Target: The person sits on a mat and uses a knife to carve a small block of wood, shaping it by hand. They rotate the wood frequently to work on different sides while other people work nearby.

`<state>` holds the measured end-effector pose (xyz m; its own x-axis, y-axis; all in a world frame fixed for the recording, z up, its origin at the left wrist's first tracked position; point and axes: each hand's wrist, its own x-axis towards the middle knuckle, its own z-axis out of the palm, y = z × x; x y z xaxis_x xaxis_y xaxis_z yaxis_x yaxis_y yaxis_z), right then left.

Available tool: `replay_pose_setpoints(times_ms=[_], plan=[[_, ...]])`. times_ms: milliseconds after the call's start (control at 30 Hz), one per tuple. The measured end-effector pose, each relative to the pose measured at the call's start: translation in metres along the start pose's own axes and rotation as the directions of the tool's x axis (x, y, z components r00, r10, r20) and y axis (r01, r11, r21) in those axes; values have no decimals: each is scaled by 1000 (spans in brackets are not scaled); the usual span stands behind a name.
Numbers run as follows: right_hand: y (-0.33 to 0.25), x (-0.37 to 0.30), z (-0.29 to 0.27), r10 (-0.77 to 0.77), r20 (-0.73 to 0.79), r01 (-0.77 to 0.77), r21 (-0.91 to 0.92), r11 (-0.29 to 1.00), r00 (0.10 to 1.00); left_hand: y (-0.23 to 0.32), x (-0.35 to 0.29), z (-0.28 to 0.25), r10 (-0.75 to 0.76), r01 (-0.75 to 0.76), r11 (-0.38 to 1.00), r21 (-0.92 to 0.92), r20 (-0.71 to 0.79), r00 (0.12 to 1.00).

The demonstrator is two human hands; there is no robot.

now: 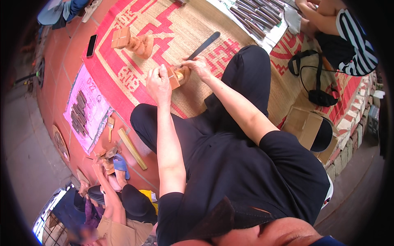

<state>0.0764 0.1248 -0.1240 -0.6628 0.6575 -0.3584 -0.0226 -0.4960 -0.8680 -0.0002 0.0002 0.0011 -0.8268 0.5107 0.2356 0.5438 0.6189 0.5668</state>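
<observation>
Dark cloth (217, 219) | left hand (158, 83) grips wooden block (173, 78) | right hand (198, 67) grips flat tool (206, 44) | pink sheet (93, 110): handwriting

The carving (172, 78) is of orange-brown wood, a flat-faced block with a rounded part beside it; it is held in the upper middle of the frame, partly covered. The tool (204, 45), long, flat and dark, is held slanting, its rounded tip pointing toward the upper right.
</observation>
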Motion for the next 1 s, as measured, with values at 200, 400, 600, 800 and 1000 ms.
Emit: replay_pose_setpoints(times_ms=[200,400,600,800,1000], plan=[[-9,-2,1,58,-55,-60,-35,998,997,1,0,0,14,-14,999,41,-9,1000],[0,-4,5,11,47,-7,-74,997,999,1,1,-1,-20,20,1000,11,20,1000],[-7,0,-2,58,-91,-55,31,998,994,0,0,1,25,-24,999,41,-19,1000],[-5,-7,5,51,49,-45,-129,991,997,2,1,-1,-6,6,1000,25,10,1000],[-3,4,-1,34,-70,-36,-25,999,997,0,0,0,19,-19,1000,14,-11,1000]])
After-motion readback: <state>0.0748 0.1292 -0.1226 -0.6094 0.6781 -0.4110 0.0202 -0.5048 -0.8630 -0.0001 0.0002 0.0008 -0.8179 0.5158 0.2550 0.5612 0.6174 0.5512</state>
